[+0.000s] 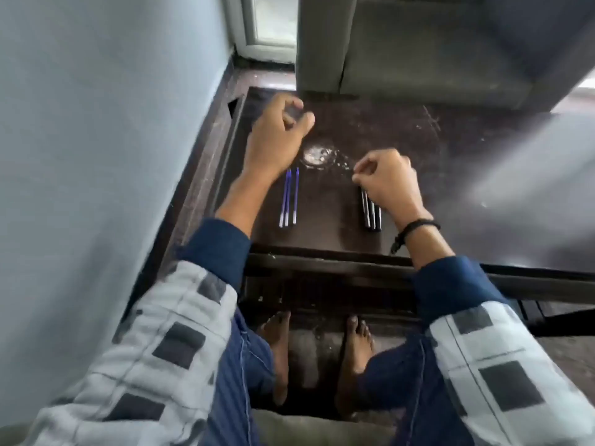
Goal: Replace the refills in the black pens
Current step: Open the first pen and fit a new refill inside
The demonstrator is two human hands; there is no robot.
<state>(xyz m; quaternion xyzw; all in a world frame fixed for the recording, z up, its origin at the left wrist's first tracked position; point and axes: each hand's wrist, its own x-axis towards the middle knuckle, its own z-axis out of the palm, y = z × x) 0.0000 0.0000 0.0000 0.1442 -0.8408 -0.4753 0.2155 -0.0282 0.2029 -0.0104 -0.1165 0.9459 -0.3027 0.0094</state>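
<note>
On the table (450, 149) we find blue refills (288, 197) and black pens (371, 215). Left hand (273, 136), right hand (388, 183) curled; hold unclear

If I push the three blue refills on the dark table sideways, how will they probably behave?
The blue refills look thin and round, so they would probably roll on the hard table. They seem very light, so a small touch may scatter them. Being so slim, they might bend slightly when lifted by one end.

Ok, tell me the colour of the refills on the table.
The refills are blue with pale ends, seen best in the head view.
</note>
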